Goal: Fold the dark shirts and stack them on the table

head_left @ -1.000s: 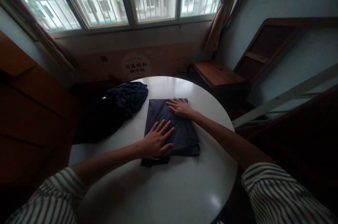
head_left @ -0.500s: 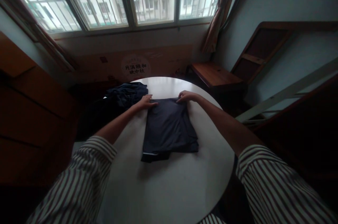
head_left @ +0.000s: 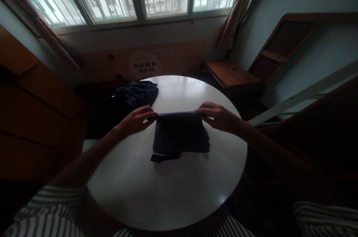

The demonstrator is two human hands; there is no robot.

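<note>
A dark folded garment (head_left: pixel 179 136) lies in the middle of a round white table (head_left: pixel 173 188). My left hand (head_left: pixel 137 119) pinches its far left corner and my right hand (head_left: pixel 219 116) pinches its far right corner. Both hands hold that far edge lifted off the table and drawn toward me, so the cloth bends over itself. The near end of the garment still rests flat on the tabletop.
A crumpled pile of dark clothes (head_left: pixel 123 104) hangs over the table's far left edge. A wooden bench (head_left: pixel 229 75) stands at the back right by a curtain (head_left: pixel 232 21). A cardboard box with printed characters (head_left: pixel 145 66) sits under the window. Brown furniture (head_left: pixel 33 110) is on the left.
My hands went from pressing flat on the garment to gripping its far corners, then lifted that edge and pulled it back toward me.
</note>
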